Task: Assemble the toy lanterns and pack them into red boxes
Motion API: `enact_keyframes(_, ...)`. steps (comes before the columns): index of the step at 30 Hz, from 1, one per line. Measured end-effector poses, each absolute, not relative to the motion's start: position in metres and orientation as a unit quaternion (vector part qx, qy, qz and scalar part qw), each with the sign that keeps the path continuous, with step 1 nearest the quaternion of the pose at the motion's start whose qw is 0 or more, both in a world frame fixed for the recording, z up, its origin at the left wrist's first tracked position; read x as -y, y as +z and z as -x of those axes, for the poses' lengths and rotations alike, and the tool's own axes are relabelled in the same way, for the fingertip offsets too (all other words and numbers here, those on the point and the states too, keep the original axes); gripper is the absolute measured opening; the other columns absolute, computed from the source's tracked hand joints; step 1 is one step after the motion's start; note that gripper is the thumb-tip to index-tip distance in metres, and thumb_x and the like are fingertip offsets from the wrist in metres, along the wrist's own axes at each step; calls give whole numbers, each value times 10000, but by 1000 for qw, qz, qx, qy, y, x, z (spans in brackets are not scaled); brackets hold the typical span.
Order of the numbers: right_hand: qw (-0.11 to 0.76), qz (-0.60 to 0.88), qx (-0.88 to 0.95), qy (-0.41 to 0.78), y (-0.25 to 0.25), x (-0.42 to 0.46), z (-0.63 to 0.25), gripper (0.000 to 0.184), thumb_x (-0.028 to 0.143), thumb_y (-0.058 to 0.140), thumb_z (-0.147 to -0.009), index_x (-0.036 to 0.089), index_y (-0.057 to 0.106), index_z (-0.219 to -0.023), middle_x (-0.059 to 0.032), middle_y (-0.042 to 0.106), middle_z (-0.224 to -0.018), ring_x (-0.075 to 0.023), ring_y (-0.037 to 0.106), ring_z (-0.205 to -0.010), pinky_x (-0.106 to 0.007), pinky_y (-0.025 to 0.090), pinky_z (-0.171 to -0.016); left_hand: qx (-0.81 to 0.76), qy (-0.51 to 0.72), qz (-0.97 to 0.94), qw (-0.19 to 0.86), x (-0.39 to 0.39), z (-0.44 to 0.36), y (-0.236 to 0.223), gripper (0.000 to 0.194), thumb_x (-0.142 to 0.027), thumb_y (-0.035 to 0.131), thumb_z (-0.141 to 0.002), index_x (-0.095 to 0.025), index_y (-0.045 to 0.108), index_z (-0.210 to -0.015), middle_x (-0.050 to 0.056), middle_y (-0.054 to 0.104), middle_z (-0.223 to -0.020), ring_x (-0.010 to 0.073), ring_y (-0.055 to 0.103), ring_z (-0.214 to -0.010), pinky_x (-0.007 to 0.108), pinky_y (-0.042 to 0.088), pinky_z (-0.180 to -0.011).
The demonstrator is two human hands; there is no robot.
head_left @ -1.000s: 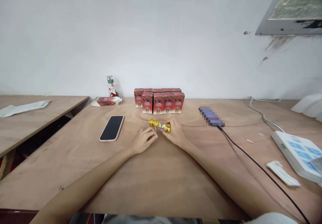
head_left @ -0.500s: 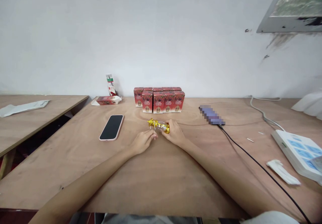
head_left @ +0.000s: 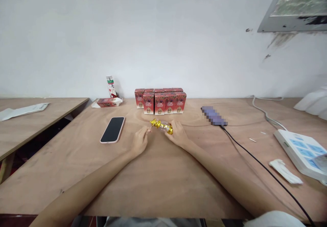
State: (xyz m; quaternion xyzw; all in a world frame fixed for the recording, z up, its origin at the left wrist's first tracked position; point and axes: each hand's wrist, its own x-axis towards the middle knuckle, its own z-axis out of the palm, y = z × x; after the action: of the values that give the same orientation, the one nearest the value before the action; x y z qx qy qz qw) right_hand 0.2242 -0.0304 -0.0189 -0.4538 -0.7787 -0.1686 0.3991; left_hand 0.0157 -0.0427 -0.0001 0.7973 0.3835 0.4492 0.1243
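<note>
A small lantern ornament (head_left: 163, 126) with gold ends and a clear middle lies sideways in my right hand (head_left: 177, 134). The fingers of that hand are wrapped round its wide gold base, and its gold top points left. My left hand (head_left: 140, 139) is closed in a pinch beside the top, on a thin pale cord (head_left: 151, 127) that runs to the ornament. Most of the cord is hidden by the fingers. Behind both hands, several red printed boxes (head_left: 159, 103) stand upright in two rows.
A phone with a pink case (head_left: 112, 130) lies left of my hands. An opened red box (head_left: 108, 102) and a small bottle (head_left: 111, 86) are at the back left. To the right are a second phone (head_left: 214, 115) on a black cable, a white power strip (head_left: 301, 152) and a crumpled white cloth (head_left: 285, 171).
My left hand has moved left and slightly up, from below the ornament's gold top to beside its tip. The cord now runs leftward. My right hand keeps its grip.
</note>
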Motion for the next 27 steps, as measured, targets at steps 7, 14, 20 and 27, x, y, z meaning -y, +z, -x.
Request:
enact_keyframes(7, 401, 429, 789, -182, -17, 31, -221, 88, 181, 491, -772, 192, 479, -858, -76, 591, -800, -233, 543, -752, -340, 402, -687, -333, 441, -826, 113, 46, -17, 6, 386, -399, 286, -967, -188, 551, -781, -4, 557, -631, 124, 531, -581, 215, 419, -602)
enact_keyframes(14, 416, 441, 791, -81, -16, 30, -226, 142, 214, 534, -751, 208, 457, -871, -68, 602, -825, -230, 567, -772, -332, 433, -698, -288, 453, -838, 104, 43, -17, 6, 400, -398, 294, -971, -183, 571, -780, 8, 553, -644, 129, 534, -619, 223, 421, -613)
enact_keyframes(20, 409, 467, 782, 52, -12, 33, -227, 240, 262, 602, -711, 224, 448, -891, -29, 612, -821, -201, 591, -733, -288, 434, -647, -275, 467, -833, 113, 42, -17, 5, 391, -384, 331, -964, -181, 587, -748, 19, 582, -660, 138, 550, -659, 237, 431, -651)
enact_keyframes(27, 391, 498, 773, 38, -13, 30, -222, 210, 206, 597, -679, 219, 484, -855, -45, 619, -841, -221, 588, -797, -315, 429, -704, -374, 498, -762, 178, 38, -13, 4, 353, -399, 381, -925, -182, 611, -768, 13, 614, -692, 142, 564, -668, 246, 437, -677)
